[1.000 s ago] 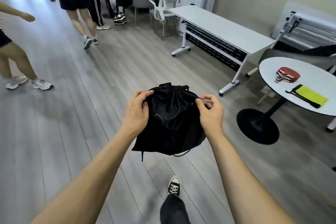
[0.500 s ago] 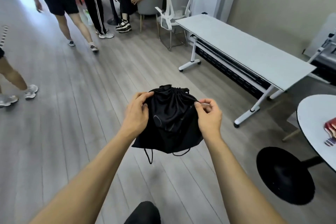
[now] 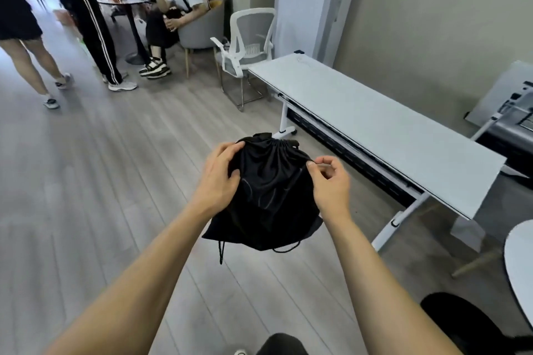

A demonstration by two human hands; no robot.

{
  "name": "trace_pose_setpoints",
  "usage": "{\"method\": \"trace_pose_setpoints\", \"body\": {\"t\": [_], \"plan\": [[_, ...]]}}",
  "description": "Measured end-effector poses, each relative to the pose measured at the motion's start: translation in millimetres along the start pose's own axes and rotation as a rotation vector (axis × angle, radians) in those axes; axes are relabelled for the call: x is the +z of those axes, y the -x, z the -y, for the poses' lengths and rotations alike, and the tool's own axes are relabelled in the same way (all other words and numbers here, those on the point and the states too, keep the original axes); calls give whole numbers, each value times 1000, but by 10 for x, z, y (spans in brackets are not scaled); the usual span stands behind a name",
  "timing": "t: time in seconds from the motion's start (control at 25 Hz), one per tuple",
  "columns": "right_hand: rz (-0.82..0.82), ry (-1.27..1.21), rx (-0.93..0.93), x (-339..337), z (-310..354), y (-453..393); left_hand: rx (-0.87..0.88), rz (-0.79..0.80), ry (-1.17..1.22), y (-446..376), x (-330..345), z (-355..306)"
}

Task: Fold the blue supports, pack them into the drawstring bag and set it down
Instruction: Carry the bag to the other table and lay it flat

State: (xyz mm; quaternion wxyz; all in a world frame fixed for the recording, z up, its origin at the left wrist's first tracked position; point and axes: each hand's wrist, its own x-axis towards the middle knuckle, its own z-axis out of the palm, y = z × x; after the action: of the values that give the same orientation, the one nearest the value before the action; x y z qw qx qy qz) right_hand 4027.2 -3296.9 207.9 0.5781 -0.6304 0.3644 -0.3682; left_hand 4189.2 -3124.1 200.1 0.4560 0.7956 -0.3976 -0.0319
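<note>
A black drawstring bag (image 3: 268, 199) hangs in the air in front of me, bulging, its mouth gathered tight at the top. My left hand (image 3: 220, 179) grips the bag's upper left side. My right hand (image 3: 328, 184) pinches the cord at the bag's upper right edge. Two cord ends dangle below the bag. No blue supports show; the bag's inside is hidden.
A long white folding table (image 3: 375, 130) stands to the right, a white mesh chair (image 3: 248, 49) at its far end. A round white table (image 3: 519, 265) with a black base (image 3: 467, 326) is at the lower right. Several people stand and sit at the far left.
The view has swung left and up: the round table with the paddles has slid out to the right edge. Both hands keep the same hold on the bag.
</note>
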Motion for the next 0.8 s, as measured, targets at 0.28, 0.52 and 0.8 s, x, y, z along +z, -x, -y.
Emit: {"method": "trace_pose_setpoints", "body": {"t": [0.28, 0.52, 0.8], "plan": [[-59, -50, -58, 679, 93, -2040, 102, -3, -73, -2322, 394, 520], [-76, -47, -13, 1141, -32, -3711, 130, -24, -131, -4015, 797, 830], [-143, -41, -32, 1724, 5, -5284, 166, -52, -157, -5823, 1036, 1133]]}}
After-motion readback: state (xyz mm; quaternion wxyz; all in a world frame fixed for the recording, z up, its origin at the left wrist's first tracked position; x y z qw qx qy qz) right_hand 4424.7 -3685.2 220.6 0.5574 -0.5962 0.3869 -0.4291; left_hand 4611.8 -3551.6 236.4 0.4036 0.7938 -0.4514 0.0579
